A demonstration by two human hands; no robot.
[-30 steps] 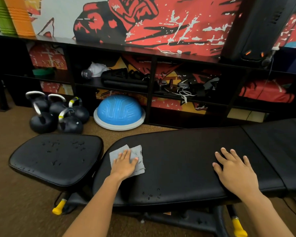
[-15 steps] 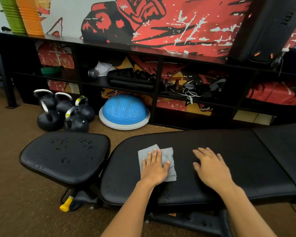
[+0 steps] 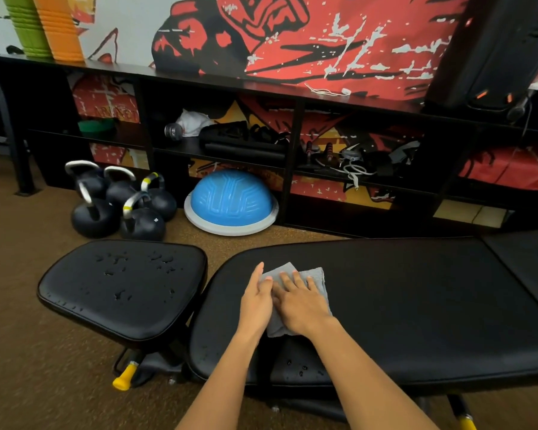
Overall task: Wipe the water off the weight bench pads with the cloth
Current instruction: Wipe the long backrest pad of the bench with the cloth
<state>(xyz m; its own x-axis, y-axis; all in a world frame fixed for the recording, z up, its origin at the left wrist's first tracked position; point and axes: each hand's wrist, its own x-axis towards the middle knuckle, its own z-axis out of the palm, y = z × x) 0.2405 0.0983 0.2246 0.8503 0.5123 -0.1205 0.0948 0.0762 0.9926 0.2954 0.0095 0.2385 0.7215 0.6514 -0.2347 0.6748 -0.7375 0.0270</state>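
A grey cloth (image 3: 316,276) lies flat on the long black back pad (image 3: 401,305) of the weight bench. My left hand (image 3: 257,301) rests on the cloth's left edge with straight fingers. My right hand (image 3: 302,301) lies flat on top of the cloth, right beside the left hand, and covers most of it. A few water drops (image 3: 302,369) sit on the back pad near its front edge, below my hands. The separate seat pad (image 3: 125,287) to the left carries many water drops (image 3: 131,268).
Several black kettlebells (image 3: 118,203) and a blue balance dome (image 3: 230,201) stand on the brown floor behind the bench. A low black shelf unit (image 3: 292,144) with gym gear runs along the painted wall. A yellow adjustment handle (image 3: 123,378) sticks out under the seat pad.
My right hand has slid left across the back pad onto the cloth. My left hand and the cloth have shifted right along the pad, so both hands now meet on the cloth.
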